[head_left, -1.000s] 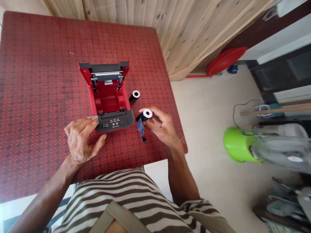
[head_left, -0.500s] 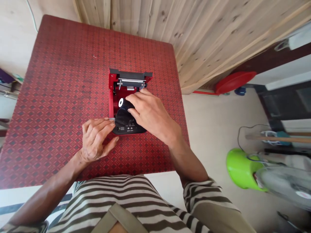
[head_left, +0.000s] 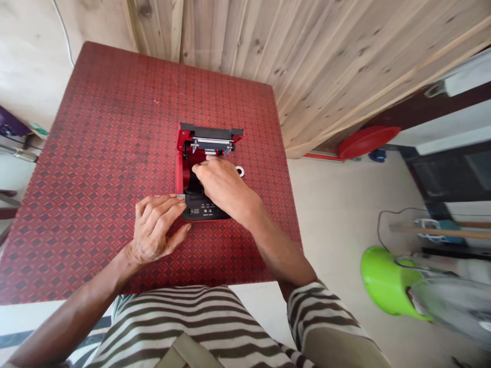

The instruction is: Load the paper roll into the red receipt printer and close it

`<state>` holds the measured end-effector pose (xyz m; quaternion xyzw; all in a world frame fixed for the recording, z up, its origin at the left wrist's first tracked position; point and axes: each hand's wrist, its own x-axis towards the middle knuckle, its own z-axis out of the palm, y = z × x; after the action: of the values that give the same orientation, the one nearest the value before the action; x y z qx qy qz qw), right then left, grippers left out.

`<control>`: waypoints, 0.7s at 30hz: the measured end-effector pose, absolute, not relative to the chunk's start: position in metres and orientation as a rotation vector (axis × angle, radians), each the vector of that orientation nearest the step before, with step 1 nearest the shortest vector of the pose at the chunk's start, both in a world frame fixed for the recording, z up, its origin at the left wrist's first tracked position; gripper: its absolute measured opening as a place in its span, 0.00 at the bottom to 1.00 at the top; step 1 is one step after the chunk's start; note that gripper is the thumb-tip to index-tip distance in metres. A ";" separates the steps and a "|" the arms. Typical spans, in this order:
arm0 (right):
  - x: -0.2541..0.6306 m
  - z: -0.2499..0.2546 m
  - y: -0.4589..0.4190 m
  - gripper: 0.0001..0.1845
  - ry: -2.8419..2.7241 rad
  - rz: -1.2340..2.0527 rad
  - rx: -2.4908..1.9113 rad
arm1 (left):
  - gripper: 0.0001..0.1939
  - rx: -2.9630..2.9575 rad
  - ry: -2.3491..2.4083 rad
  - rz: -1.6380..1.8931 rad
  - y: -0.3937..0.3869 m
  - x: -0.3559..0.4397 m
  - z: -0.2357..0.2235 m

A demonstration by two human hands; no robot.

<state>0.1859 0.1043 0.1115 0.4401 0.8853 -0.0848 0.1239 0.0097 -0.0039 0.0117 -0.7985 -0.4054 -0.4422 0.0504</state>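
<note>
A small red and black printer (head_left: 209, 209) lies with its lid (head_left: 210, 132) raised. My left hand (head_left: 157, 225) rests at its left front corner, fingers stretched along the edge and touching a small grey piece there, thumb apart near the front. Over the compartment, my right hand (head_left: 224, 184) is closed, its fingertips down inside. A roll's white core (head_left: 240, 171) peeks out to the right of this hand; most of the black roll is hidden beneath it. Dark glossy material shows left of the fingers, in the compartment.
The printer stands on a table with a red patterned cover (head_left: 107, 153). A wooden plank wall (head_left: 238, 36) runs along its far side. On the floor to the right are a green bucket (head_left: 378, 281) and a fan, and a red basin (head_left: 368, 140) farther back.
My right hand has turned over and gone lower into the compartment. The roll's white end, left of the hand before, now shows on its right. My left hand stays at the corner.
</note>
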 end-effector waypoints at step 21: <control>0.247 0.109 0.073 0.11 3.067 -0.891 1.133 | 0.32 -2.445 -1.224 -1.353 -0.005 0.006 0.018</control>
<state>0.2471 0.0731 0.1086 0.3320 0.8981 -0.2609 -0.1231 0.0062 -0.0046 0.0177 -0.8006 -0.4007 -0.4432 0.0455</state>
